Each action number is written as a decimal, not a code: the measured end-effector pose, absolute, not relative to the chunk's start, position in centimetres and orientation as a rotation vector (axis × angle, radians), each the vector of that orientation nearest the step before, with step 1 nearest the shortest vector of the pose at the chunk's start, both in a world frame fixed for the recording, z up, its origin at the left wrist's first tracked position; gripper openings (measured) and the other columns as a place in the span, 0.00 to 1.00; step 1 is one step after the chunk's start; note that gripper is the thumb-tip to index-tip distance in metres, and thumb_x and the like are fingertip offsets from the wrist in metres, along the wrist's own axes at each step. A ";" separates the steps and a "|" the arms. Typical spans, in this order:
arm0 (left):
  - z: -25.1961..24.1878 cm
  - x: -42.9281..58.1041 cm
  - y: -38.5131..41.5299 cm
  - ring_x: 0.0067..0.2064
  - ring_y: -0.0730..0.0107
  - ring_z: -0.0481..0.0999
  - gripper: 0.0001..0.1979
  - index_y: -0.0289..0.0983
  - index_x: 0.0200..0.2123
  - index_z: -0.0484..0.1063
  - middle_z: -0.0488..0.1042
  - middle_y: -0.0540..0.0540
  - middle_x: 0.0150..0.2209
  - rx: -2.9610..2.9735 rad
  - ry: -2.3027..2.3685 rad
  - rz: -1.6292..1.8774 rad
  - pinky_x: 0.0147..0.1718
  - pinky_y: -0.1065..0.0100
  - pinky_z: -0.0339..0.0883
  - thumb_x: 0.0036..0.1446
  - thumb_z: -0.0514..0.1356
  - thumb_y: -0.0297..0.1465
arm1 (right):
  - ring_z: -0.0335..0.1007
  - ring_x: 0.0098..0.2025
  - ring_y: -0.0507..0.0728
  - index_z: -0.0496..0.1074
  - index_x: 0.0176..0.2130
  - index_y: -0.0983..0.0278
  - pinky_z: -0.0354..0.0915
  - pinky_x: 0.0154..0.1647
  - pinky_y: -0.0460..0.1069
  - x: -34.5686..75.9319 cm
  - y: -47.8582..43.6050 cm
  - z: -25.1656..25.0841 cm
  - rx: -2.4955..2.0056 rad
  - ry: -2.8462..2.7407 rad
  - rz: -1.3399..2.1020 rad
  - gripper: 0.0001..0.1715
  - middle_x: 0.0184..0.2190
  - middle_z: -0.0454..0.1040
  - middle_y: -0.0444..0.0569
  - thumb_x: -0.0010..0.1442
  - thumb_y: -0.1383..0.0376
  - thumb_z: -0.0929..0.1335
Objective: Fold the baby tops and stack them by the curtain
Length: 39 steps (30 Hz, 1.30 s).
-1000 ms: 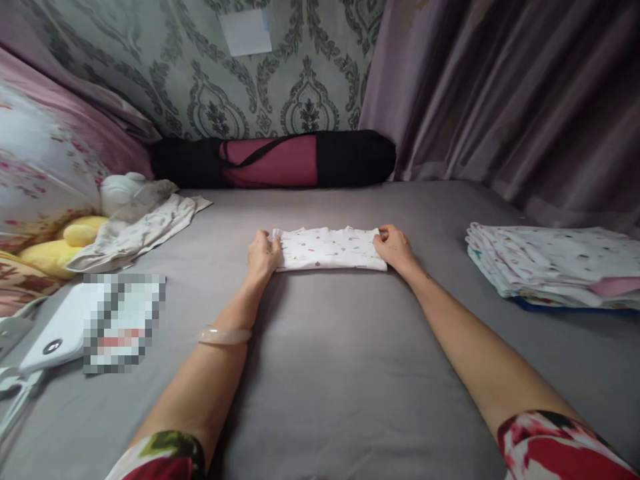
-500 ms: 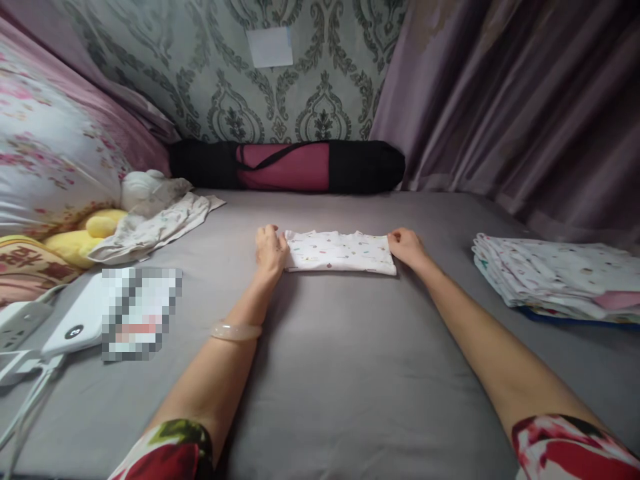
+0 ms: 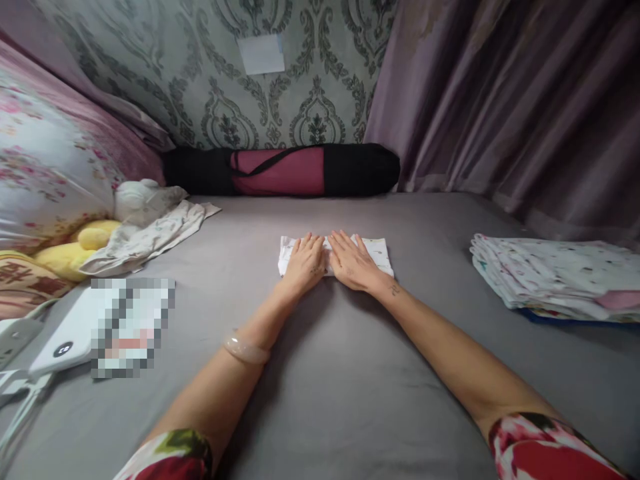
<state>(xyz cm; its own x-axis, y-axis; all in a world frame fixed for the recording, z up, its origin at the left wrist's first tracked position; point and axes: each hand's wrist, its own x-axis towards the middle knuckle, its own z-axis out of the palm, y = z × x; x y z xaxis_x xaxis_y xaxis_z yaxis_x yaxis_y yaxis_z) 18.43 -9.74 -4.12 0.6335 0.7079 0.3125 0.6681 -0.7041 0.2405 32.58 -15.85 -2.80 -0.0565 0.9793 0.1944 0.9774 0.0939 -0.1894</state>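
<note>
A folded white cloth (image 3: 379, 251) with a small coloured print lies on the grey bed sheet (image 3: 320, 373). My left hand (image 3: 306, 259) rests flat on its left half, fingers stretched out and pointing away from me. Close beside it, my right hand (image 3: 351, 259) lies palm down on the middle and right of the cloth, its fingers also extended. Between them the hands cover most of the fabric, leaving only its ends and far edge in sight.
On the right is a stack of folded printed cloths (image 3: 545, 273). A long black and maroon bag (image 3: 280, 171) lies against the wall. At left are a crumpled cloth (image 3: 150, 237), a yellow plush toy (image 3: 65, 259), a white power bank (image 3: 75, 333) and cables (image 3: 25, 407).
Both hands have left the cloth's two short ends and come inward. They now lie flat on top of it, side by side. The view has shifted slightly.
</note>
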 end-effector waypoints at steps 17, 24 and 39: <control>-4.2 18.6 -10.0 0.70 0.53 0.46 0.28 0.35 0.67 0.51 0.50 0.40 0.69 2.762 1.281 0.109 0.65 0.45 0.44 0.68 0.40 0.40 | 0.40 0.70 0.61 0.50 0.69 0.66 0.36 0.68 0.64 33.1 -15.7 -4.8 -2.011 -2.132 0.115 0.34 0.70 0.48 0.50 0.67 0.60 0.51; -4.0 18.4 -10.0 0.68 0.58 0.54 0.24 0.34 0.62 0.60 0.60 0.39 0.65 2.841 1.312 0.399 0.65 0.49 0.46 0.68 0.40 0.35 | 0.40 0.70 0.59 0.53 0.67 0.71 0.33 0.69 0.61 33.1 -15.6 -3.9 -1.974 -2.088 -0.009 0.33 0.69 0.50 0.55 0.68 0.62 0.52; -4.3 18.5 -9.6 0.70 0.57 0.47 0.28 0.34 0.67 0.52 0.51 0.40 0.69 2.771 1.302 0.102 0.66 0.51 0.44 0.69 0.39 0.39 | 0.44 0.70 0.58 0.53 0.67 0.69 0.36 0.69 0.58 33.1 -15.3 -5.1 -1.944 -2.112 0.090 0.33 0.69 0.51 0.54 0.69 0.60 0.51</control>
<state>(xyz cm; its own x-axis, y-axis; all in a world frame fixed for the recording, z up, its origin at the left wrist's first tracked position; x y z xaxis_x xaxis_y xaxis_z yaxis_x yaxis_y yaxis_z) 18.50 -9.55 -4.32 0.6373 0.7701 0.0271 0.7649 -0.6365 0.0989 33.08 -15.27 -5.12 -0.0639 0.9860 0.1540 0.9694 0.0980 -0.2252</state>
